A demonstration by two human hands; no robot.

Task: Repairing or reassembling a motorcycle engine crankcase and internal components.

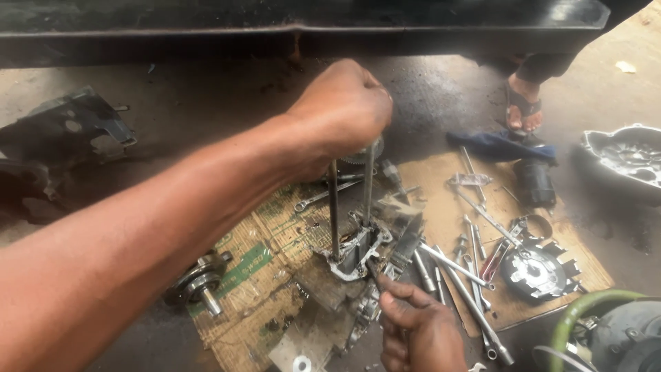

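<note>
Left hand (342, 107) fisted on steel rods (334, 207) | right hand (413, 327) pinching gritty metal casing (354, 251)

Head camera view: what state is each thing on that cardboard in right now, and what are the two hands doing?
Left hand: closed on the tops of the long studs.
Long studs: upright in the engine casing.
Engine casing: opened, lying on the cardboard.
Right hand: fingertips at the casing's edge.
Wrenches: lying loose.
Crankshaft: removed, on its side.

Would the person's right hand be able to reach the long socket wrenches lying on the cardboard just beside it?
Probably yes: the right hand is low at the engine part, and the long socket wrenches lie uncovered on the cardboard right beside it.
</note>
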